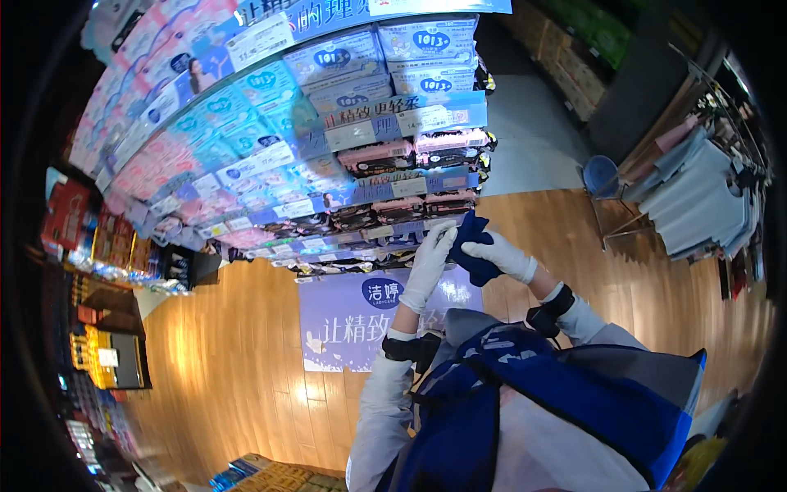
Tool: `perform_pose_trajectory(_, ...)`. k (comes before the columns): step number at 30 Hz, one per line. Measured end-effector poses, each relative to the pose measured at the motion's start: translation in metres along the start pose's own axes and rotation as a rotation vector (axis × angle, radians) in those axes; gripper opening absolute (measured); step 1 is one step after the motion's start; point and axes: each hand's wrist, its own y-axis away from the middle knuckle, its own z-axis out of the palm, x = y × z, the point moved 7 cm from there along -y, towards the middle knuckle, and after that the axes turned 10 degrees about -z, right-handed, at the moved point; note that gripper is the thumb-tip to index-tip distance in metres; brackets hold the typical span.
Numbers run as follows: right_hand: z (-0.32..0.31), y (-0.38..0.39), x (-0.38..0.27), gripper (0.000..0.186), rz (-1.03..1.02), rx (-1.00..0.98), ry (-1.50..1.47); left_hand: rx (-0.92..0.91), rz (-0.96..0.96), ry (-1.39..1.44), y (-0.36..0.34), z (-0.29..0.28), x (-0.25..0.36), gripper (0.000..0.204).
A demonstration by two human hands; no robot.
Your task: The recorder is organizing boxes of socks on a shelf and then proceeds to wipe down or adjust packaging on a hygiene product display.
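A dark navy cloth (pixel 470 236), bunched and folded, is held up in front of the shelf at chest height. My left hand (pixel 429 264), in a white glove, grips its left side with the fingers curled. From the right, my white-gloved right hand (pixel 505 254) pinches the cloth, thumb on top. Folds of the cloth stick out above and below the right fingers. Dark bands circle both my wrists over white sleeves.
Ahead, a tall shelf rack (pixel 393 193) carries pink, blue and black soft packs. A purple floor mat (pixel 336 307) lies at its foot. Right of it stand a blue round stool (pixel 601 176) and a rail of pale shirts (pixel 693 189). Stocked displays (pixel 123 246) line the left.
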Motion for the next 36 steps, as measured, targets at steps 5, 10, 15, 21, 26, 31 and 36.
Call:
perform_pose_trajectory(5,-0.016,-0.031,-0.016,0.040,-0.053,0.146,-0.041,-0.038,0.107,-0.033,-0.033,-0.011,0.031,0.039)
perform_pose_trajectory(10,-0.048,-0.038,-0.087,0.031,-0.530,0.607,0.362,0.032,0.225,0.215,-0.073,-0.058,0.056,0.039)
perform_pose_trajectory(15,-0.061,-0.039,-0.153,0.031,-0.726,0.977,1.118,0.138,0.257,0.294,-0.098,-0.112,0.075,0.036)
perform_pose_trajectory(21,-0.053,-0.077,-0.126,0.046,-0.622,1.032,1.274,0.188,0.183,0.344,-0.116,-0.130,0.065,0.027)
perform_pose_trajectory(26,0.006,-0.117,-0.119,0.047,-0.670,0.713,1.325,0.148,0.213,0.377,-0.105,-0.119,0.079,0.023)
perform_pose_trajectory(31,0.015,-0.115,-0.130,0.042,-0.767,0.529,1.185,0.237,0.202,0.321,-0.105,-0.138,0.073,0.021)
perform_pose_trajectory(36,-0.047,-0.065,-0.144,0.043,-0.822,1.060,1.188,0.240,0.199,0.283,-0.102,-0.134,0.077,0.026)
